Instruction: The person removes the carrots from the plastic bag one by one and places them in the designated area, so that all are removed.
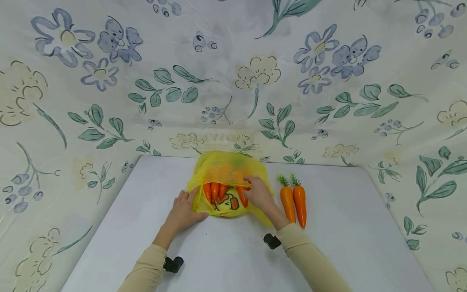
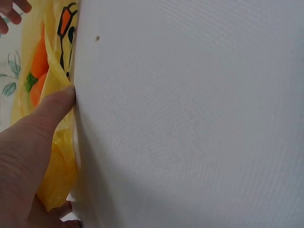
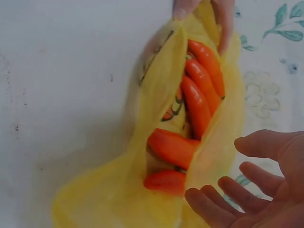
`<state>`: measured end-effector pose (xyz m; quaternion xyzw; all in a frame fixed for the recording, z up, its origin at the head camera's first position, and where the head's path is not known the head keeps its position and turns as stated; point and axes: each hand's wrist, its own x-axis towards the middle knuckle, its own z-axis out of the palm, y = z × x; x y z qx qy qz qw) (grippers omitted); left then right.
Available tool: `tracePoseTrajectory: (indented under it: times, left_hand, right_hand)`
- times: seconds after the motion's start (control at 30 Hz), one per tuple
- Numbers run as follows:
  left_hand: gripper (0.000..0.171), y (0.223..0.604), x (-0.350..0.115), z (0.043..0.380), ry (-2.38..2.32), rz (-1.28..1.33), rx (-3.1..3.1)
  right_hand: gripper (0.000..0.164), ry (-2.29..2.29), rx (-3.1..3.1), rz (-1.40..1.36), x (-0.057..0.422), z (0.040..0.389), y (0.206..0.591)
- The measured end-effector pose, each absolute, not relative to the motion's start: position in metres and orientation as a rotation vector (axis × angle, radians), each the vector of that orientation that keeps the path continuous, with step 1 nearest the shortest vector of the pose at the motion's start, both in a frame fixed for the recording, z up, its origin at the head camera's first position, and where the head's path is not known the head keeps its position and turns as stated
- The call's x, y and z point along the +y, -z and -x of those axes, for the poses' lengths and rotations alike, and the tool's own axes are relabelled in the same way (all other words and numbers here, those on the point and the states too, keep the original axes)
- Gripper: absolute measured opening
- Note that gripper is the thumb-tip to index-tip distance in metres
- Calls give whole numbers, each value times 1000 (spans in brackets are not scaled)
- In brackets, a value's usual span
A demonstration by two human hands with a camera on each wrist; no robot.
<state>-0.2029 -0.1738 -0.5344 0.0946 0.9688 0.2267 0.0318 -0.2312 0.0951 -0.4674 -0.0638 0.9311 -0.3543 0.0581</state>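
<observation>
A translucent yellow plastic bag (image 1: 205,172) lies at the back middle of the white table, its mouth gaping toward the front. Several orange toy carrots (image 3: 196,107) are inside, tips toward the opening; green tops show through the plastic. My left hand (image 1: 185,211) grips the bag's left edge, thumb at the front and fingers behind. Beside the right part of the mouth is my right hand (image 1: 260,195); in the right wrist view its fingers (image 3: 247,202) are spread and hold nothing. A black-and-orange drawing (image 1: 230,202) shows within the opening.
Two more carrots with green tops, a left one (image 1: 287,201) and a right one (image 1: 300,205), lie side by side right of the bag, near my right forearm. A flower-patterned sheet (image 1: 226,81) rises behind the white table (image 1: 346,227) and along its sides.
</observation>
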Motion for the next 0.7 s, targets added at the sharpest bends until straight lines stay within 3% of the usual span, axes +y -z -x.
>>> tracePoseTrajectory:
  times: [0.7]
  left_hand:
    - [93,541,-175,205,-704,-293,3000]
  right_hand:
    - [44,985,2915,141,100,235,499]
